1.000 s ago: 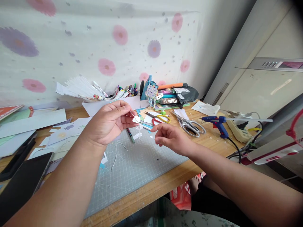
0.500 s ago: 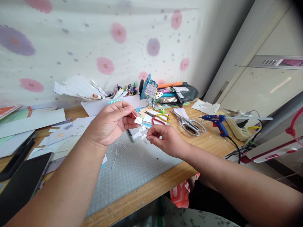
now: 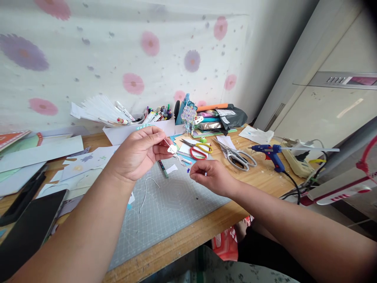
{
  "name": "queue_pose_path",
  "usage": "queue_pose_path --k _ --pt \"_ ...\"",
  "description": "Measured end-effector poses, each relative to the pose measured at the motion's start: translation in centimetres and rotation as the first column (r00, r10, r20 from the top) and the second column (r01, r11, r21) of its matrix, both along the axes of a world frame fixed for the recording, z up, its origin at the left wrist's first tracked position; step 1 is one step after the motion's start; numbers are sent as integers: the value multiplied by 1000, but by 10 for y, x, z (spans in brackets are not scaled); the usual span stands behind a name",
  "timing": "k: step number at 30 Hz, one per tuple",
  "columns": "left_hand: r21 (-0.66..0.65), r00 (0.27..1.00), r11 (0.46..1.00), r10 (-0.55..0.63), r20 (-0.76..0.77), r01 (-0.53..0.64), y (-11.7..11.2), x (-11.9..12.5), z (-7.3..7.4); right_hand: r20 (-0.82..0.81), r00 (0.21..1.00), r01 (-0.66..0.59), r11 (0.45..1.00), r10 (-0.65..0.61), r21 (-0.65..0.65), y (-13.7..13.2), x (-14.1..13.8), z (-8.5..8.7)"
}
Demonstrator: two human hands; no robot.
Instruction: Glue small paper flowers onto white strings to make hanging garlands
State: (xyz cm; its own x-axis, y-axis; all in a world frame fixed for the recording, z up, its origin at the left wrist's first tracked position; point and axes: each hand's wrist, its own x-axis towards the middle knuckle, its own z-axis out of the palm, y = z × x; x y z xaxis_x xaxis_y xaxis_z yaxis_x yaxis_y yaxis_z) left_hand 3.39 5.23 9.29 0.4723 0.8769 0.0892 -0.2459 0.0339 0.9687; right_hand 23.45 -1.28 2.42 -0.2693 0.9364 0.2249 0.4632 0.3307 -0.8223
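Observation:
My left hand point(image 3: 138, 153) is raised over the grey cutting mat point(image 3: 165, 208), its fingers pinched on a thin white stick with a small white paper piece point(image 3: 172, 149) at its end. My right hand point(image 3: 212, 177) hovers low over the mat's far right part, fingers curled in a pinch; what it holds is too small to make out. A white paper scrap point(image 3: 171, 168) and a bent white wire point(image 3: 145, 188) lie on the mat between the hands. A dark pen point(image 3: 161, 168) lies by the scrap.
Yellow-red scissors point(image 3: 200, 148), grey scissors point(image 3: 235, 155) and a blue glue gun point(image 3: 271, 154) lie on the wooden table to the right. A box of pens and paper strips point(image 3: 138, 122) stands at the back. Papers and dark tablets point(image 3: 29, 228) cover the left side.
My right hand came in close to the paper piece at the left hand, then drew back right and down with its fingers pinched. The left hand stayed nearly still.

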Motion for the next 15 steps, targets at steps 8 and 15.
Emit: queue_pose_path --k 8,15 --pt "39 997 997 71 -25 -70 2 -4 4 179 984 -17 999 26 -49 -1 22 -5" --pt "41 998 998 42 -39 -41 1 -1 0 282 942 -191 982 183 -2 -47 72 33"
